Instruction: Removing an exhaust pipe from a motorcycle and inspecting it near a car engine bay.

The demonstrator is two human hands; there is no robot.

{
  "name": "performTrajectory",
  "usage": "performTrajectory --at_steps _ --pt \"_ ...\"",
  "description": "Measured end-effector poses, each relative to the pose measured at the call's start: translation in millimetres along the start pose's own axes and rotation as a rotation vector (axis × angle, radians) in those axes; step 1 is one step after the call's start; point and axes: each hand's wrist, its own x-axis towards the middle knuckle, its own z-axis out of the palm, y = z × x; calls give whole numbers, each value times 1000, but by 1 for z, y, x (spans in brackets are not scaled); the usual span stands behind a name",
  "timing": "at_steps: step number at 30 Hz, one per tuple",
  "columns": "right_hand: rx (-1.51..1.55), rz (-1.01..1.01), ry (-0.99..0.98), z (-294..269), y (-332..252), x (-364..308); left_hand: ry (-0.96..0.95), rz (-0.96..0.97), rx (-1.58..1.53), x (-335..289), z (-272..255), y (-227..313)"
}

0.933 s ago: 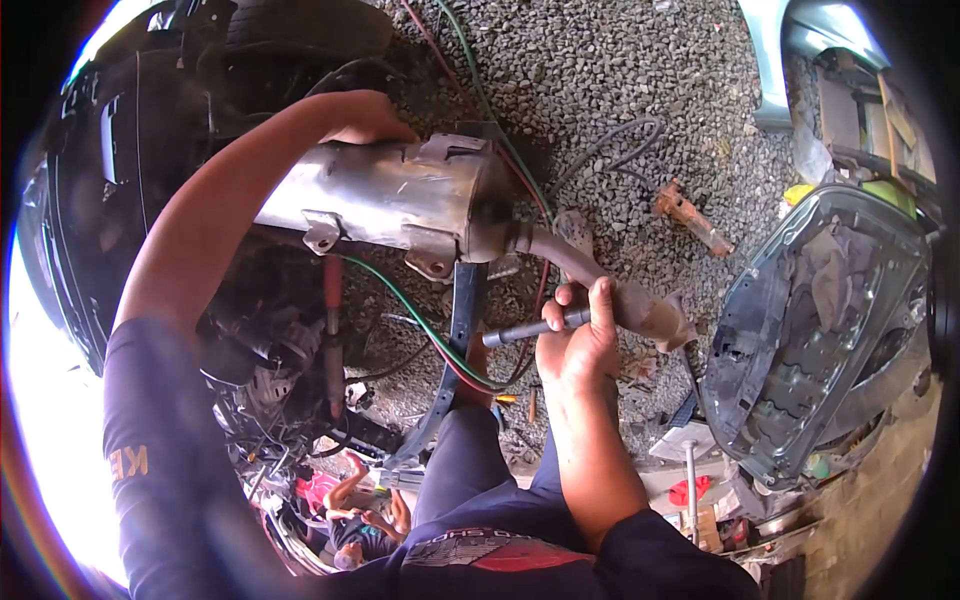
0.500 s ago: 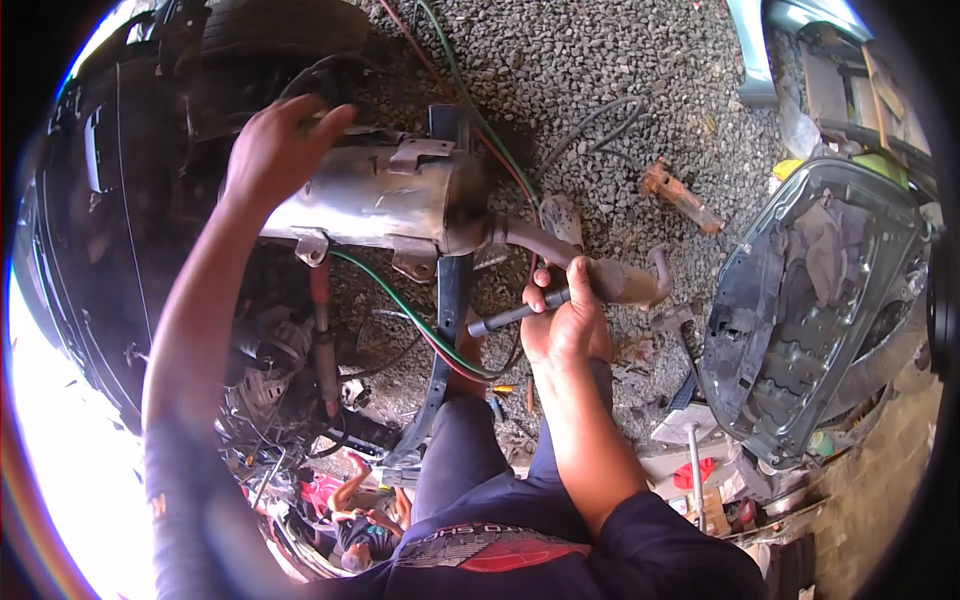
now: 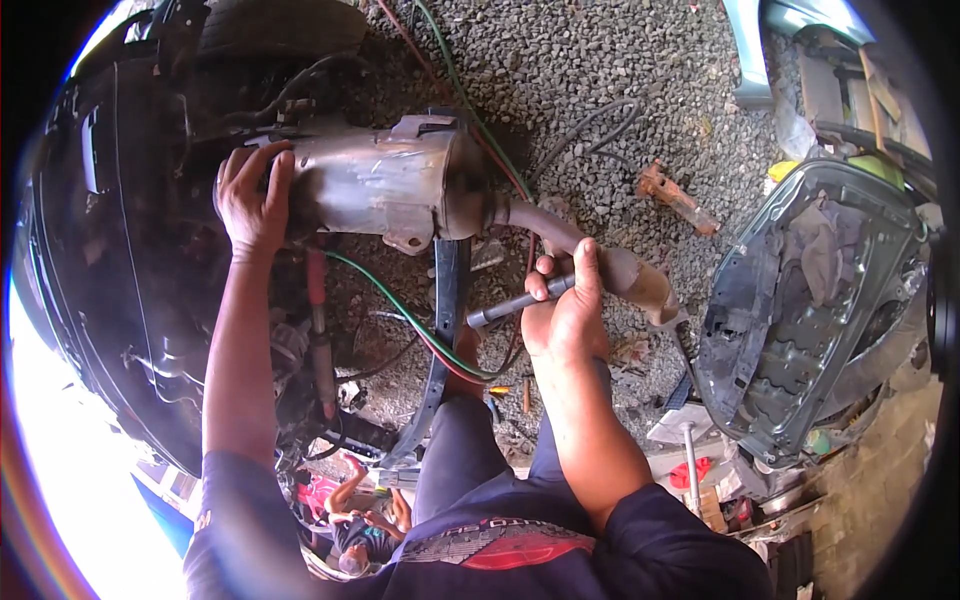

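Note:
A silvery exhaust muffler lies across a dark metal bar, its curved outlet pipe running right to a wider, rusty brown end piece. Over the muffler's left end curls my left hand, thumb apart from the fingers; part of its grip is hidden. In my right hand is a dark grey rod-shaped tool, pointing left and slightly down. What kind of tool it is, I cannot make out. My right thumb points up beside the brown pipe, and whether it touches cannot be told.
Green and red hoses loop below the muffler. A dark car body fills the left. Gravel holds a rusty metal part; a dark panel lies right. Another person is visible at lower left.
My left hand has come down and left onto the muffler's end. The muffler has rolled, its brackets shifting upward, and a small hook by the pipe's end is no longer visible. My right hand keeps the tool.

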Motion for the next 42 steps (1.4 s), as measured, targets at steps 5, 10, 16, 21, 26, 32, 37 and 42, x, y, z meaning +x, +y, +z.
performTrajectory --at_steps 5,10,16,21,26,32,37,42 --pt "-20 -47 -49 12 -2 11 -44 -84 78 25 8 -13" --pt "50 -107 -112 17 -3 29 -154 -162 61 43 9 -13" --pt "27 -120 -268 1 0 41 -156 -195 44 41 11 -7" --pt "72 -78 -425 -3 -2 46 -128 -159 30 42 13 -10" --pt "0 -63 -487 -13 -8 47 -112 -163 3 40 15 -11" --pt "-30 -25 -539 -18 -10 47 -83 -163 -6 38 16 -15" --pt "-47 -31 -514 -17 -17 43 -105 -175 4 42 15 -11" --pt "-146 130 -472 -21 -27 28 -107 -174 13 40 14 -9"
